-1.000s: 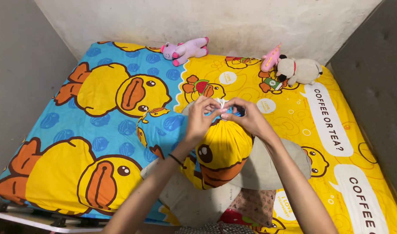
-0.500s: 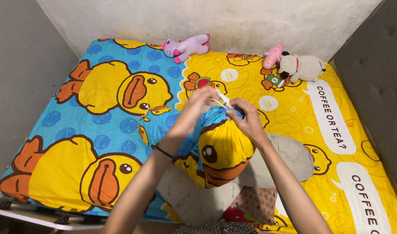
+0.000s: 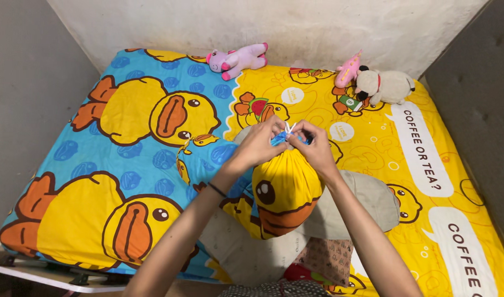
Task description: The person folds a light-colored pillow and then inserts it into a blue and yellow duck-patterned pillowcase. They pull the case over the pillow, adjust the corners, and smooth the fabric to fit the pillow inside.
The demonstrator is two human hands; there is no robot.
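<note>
Covering the whole bed is a duck-print sheet, blue on the left, yellow on the right. Near you, at its middle, sits a duck-print bundle on a beige pillow. Your left hand and right hand meet at the bundle's far end, both pinching a thin white cord at its gathered neck. Far off lie three plush toys.

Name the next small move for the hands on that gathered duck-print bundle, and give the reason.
Probably pull the white tie snug. Both the left hand and right hand pinch it at the gathered top of the duck-print bundle, and its ends stick up loose.
</note>
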